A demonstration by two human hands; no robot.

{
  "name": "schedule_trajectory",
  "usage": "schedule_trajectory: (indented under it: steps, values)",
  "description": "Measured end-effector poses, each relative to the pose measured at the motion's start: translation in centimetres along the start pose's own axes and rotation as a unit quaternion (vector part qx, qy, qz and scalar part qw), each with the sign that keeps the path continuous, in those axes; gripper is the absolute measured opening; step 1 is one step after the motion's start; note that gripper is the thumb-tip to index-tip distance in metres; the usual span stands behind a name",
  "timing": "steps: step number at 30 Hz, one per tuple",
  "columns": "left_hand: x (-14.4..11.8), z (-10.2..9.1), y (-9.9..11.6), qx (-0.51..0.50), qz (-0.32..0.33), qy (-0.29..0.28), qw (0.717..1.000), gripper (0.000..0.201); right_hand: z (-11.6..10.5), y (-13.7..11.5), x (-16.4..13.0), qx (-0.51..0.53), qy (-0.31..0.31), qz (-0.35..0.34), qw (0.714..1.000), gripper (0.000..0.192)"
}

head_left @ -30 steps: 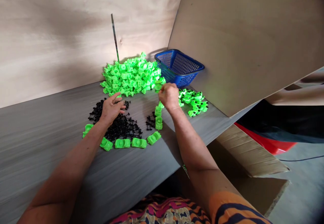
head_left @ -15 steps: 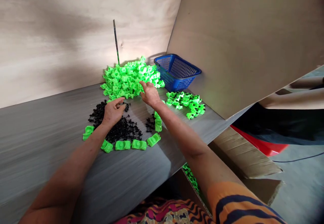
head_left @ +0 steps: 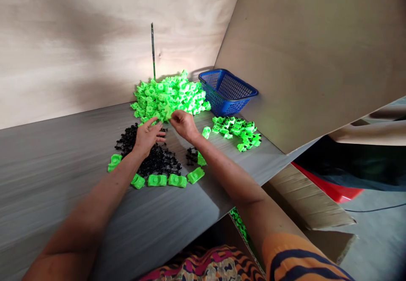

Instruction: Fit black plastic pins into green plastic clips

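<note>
My right hand (head_left: pixel 184 125) is closed in a pinch at the front of a heap of bright green plastic toy car bodies (head_left: pixel 152 97). At its fingertips is a green toy car body (head_left: pixel 166 112), partly blended with the heap behind. My left hand (head_left: pixel 147 138) is open, fingers spread, palm turned toward the right hand, over a pile of small black wheel axles (head_left: pixel 158 162). A row of separate green car bodies (head_left: pixel 157 180) curves along the near side of that pile. A smaller cluster of black axles (head_left: pixel 191 156) lies below my right wrist.
A blue plastic basket (head_left: pixel 228 107) stands against the side panel. Before it lie green cars with black wheels (head_left: pixel 242 128). A thin dark strip (head_left: pixel 153 50) rises behind the heap. Below the table edge, a cardboard box (head_left: pixel 304 196) stands at right, near another person's arm (head_left: pixel 358 133).
My right hand has come down and left from over the heap, its fingers closing on a green car body. My left hand's fingers have spread. The view has shifted slightly.
</note>
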State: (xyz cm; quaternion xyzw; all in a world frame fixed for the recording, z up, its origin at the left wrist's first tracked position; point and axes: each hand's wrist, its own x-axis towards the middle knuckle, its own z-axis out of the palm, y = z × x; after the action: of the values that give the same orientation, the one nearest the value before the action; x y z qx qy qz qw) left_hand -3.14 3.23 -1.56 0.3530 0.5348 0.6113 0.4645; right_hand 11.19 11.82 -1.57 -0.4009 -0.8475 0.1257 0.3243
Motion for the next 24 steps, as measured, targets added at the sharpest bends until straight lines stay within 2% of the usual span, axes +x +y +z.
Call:
schedule_trajectory:
  steps: [3, 6, 7, 9, 12, 14, 16, 20, 24]
  values:
    - [-0.5, 0.3, 0.1, -0.083, -0.039, -0.053, 0.994, 0.045, 0.9, -1.0, -3.0, 0.054, 0.003, -0.082, 0.995, 0.010]
    - [-0.5, 0.4, 0.0, -0.109, -0.045, -0.051, 0.992, 0.036, 0.8, -1.8, -4.6, 0.065, -0.005, -0.131, 0.989, 0.009]
    - [-0.5, 0.3, 0.1, -0.112, -0.042, -0.038, 0.992, 0.034, 0.4, -1.9, -4.7, 0.067, -0.013, -0.126, 0.990, 0.010]
    - [-0.3, 0.0, 0.1, -0.109, -0.039, -0.011, 0.993, 0.031, -0.7, -2.0, -4.8, 0.051, -0.046, -0.072, 0.995, 0.019]
    - [0.1, -0.4, 0.3, -0.086, -0.049, 0.018, 0.995, 0.023, -2.2, -2.2, -4.8, -0.039, -0.183, 0.018, 0.982, 0.024]
    - [0.2, -0.5, 0.2, -0.071, -0.056, 0.022, 0.996, 0.020, -2.5, -2.6, -5.1, -0.113, -0.290, 0.018, 0.950, 0.019]
    - [0.1, -0.5, 0.1, -0.060, -0.057, 0.014, 0.996, 0.024, -2.1, -3.3, -5.6, -0.164, -0.338, -0.002, 0.927, 0.019]
    - [-0.2, -0.2, 0.0, -0.042, -0.060, -0.024, 0.997, 0.034, -0.8, -4.2, -6.1, -0.178, -0.324, -0.026, 0.929, 0.030]
    - [-0.3, -0.1, 0.0, -0.041, -0.060, -0.052, 0.996, 0.031, -0.9, -3.4, -5.6, -0.121, -0.295, -0.028, 0.947, 0.027]
